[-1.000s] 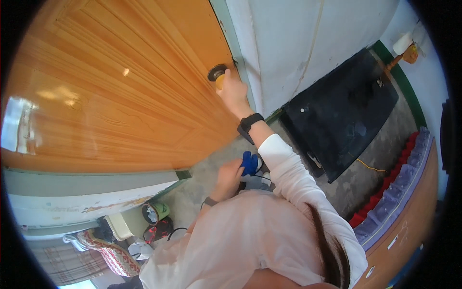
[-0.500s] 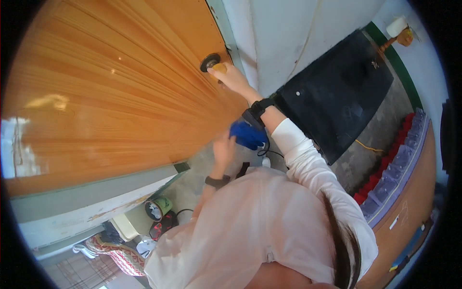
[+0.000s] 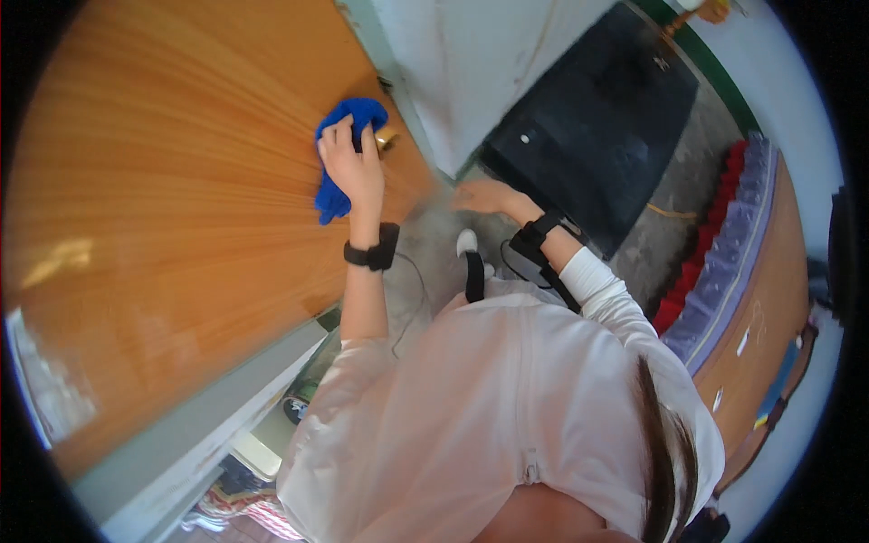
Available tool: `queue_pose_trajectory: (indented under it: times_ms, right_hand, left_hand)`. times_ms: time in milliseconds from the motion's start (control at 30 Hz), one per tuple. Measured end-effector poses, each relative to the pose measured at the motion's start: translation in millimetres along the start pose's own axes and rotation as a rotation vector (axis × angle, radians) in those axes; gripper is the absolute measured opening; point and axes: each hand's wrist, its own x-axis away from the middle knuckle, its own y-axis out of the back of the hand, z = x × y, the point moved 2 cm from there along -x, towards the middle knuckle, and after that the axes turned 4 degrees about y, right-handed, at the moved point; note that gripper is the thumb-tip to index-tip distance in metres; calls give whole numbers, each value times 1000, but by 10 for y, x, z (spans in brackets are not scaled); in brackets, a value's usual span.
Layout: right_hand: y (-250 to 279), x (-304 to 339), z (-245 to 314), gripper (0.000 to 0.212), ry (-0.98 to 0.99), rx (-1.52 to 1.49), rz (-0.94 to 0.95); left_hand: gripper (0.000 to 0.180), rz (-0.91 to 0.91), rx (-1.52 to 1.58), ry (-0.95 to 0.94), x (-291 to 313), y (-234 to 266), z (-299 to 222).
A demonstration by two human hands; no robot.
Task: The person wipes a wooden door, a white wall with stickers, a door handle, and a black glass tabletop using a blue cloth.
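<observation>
My left hand (image 3: pixel 353 167) presses a blue cloth (image 3: pixel 362 110) over the knob area of an orange wooden door (image 3: pixel 208 181). Its fingers are curled on the fabric, and one end of the cloth hangs down along the door. Part of a brass-coloured door knob (image 3: pixel 387 139) sticks out to the right of the cloth; the rest is covered. My right hand (image 3: pixel 489 195) is off the door, low and to the right of the knob, with nothing in it. Its fingers stretch out to the left, slightly blurred.
A black board-like panel (image 3: pixel 597 127) stands at the right by the pale wall. Beyond it is a wooden surface (image 3: pixel 769 299) edged with purple and red frilled fabric (image 3: pixel 724 244). A thin cable (image 3: pixel 421 290) trails on the floor near my shoes (image 3: pixel 466 242). A cream container (image 3: pixel 262 452) sits lower left.
My right hand has let go of the knob and dropped down to the right. My left hand has risen with the blue cloth onto the knob. The view has shifted somewhat.
</observation>
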Motion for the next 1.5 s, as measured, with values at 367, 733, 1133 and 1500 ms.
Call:
queue_pose_trajectory:
  times_ms: [367,733,1133,1500]
  right_hand:
    - [-343,627,-762,41,-336,21,-85]
    - [-91,1748,-1326,53,-331,-125,-143]
    - [-344,2718,-1925,44,-331,-140,-118]
    - [-536,2903,-2409,27,-540,20,-259]
  left_hand:
    - [16,-86,50,237,619,-107,282]
    - [24,689,-119,325,1883,-892,-508]
    - [23,1196,-151,111,2731,-1463,-1440]
    - [21,1348,-233,70,2806,-1833,-850]
